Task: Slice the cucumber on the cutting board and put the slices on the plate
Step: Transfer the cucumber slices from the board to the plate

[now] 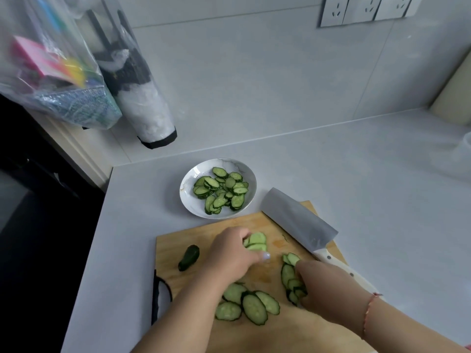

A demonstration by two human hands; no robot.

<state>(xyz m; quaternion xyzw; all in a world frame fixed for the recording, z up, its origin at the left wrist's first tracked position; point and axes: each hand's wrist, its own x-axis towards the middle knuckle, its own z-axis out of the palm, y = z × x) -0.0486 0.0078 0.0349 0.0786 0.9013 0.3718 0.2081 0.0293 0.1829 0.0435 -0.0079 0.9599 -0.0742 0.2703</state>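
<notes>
Cucumber slices (251,305) lie loose on the near part of the cutting board (175,244). The left hand (229,253) pinches a few slices (256,242) in curled fingers at the board's middle. The right hand (323,289) gathers another row of slices (289,273) toward the board's right side, fingers curled round them. The cucumber end (188,257) sits at the board's left. A cleaver (298,220) lies along the board's right edge. The plate (191,200), holding slices, stands on the surface just beyond the board.
</notes>
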